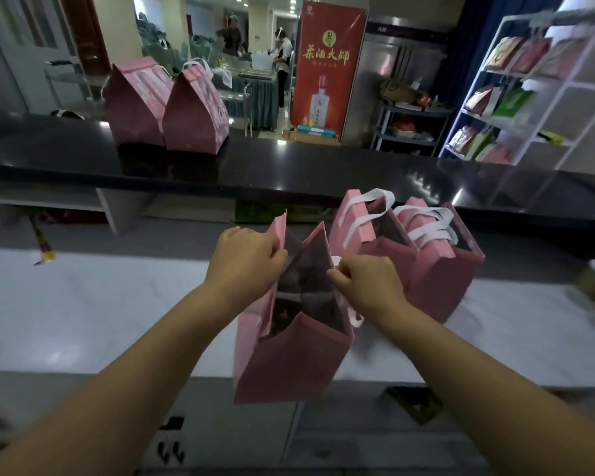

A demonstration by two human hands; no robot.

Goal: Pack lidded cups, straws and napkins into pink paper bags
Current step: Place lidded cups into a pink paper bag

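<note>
White worktop (100, 304) runs across the lower half of the view, and behind it a glossy black counter (323, 166) stands higher, with a room of tables and people beyond, too blurred to make out. At the near edge of the worktop stands the front pink bag (289, 369), upright with its mouth open. The left hand (246, 259) pinches the top of the bag's left wall with curled fingers, and the right hand (368, 283) pinches the top of the right wall the same way, so the mouth is held between them. A white handle (356, 319) loops out under the right wrist. The inside of the bag is dark, and what lies in it cannot be told. Just beside it on the right, touching or nearly so, stands a pair of open pink bags (440, 280) with white handles flopped over their rims. Two closed pink bags (194, 115) sit side by side on the black counter at the left. A red banner (327, 63) showing a bottle stands behind the counter, and a white shelf rack (529, 97) with coloured packets stands at the right.
</note>
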